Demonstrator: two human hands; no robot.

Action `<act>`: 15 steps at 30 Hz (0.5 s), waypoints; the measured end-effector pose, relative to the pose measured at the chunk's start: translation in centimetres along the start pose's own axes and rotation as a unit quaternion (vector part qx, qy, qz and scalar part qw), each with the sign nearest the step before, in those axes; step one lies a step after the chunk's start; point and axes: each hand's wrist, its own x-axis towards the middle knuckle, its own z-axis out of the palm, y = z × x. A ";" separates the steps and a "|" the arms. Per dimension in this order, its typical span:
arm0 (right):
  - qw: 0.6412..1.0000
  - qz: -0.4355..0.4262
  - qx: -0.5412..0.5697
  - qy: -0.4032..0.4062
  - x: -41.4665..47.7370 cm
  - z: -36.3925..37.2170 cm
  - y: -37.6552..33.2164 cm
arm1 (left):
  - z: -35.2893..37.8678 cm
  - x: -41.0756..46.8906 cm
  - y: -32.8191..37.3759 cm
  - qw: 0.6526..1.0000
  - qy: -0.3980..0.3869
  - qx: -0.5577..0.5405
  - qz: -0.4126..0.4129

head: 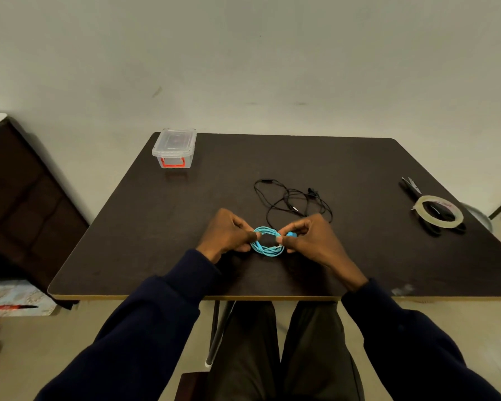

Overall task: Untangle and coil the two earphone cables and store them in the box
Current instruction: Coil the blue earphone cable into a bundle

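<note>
Left hand (229, 231) and right hand (310, 237) each pinch the blue earphone coil (268, 241) at worktop (156, 227) centre; keep loops tight. Box (174, 148) sits at 11 o'clock, lid shut.

Illumination is dim and even, with a greenish-grey cast; no direct light source is in view. Shadows are soft; a faint reflection lies on the dark table (359, 175) in front of the box (174, 147); no strong glare occurs. Wide-angle distortion bends the table edges and stretches the sleeves (145, 322); detail is slightly soft throughout.
</note>
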 end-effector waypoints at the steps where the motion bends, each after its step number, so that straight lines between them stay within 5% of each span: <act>1: 1.000 -0.011 -0.010 0.009 0.4 0.2 0.1 | -0.2 0.4 0.1 1.000 0.005 0.000 0.001; 15: 0.993 -0.081 -0.051 0.074 4.3 0.0 1.0 | -0.4 4.4 1.0 0.992 0.061 0.102 0.037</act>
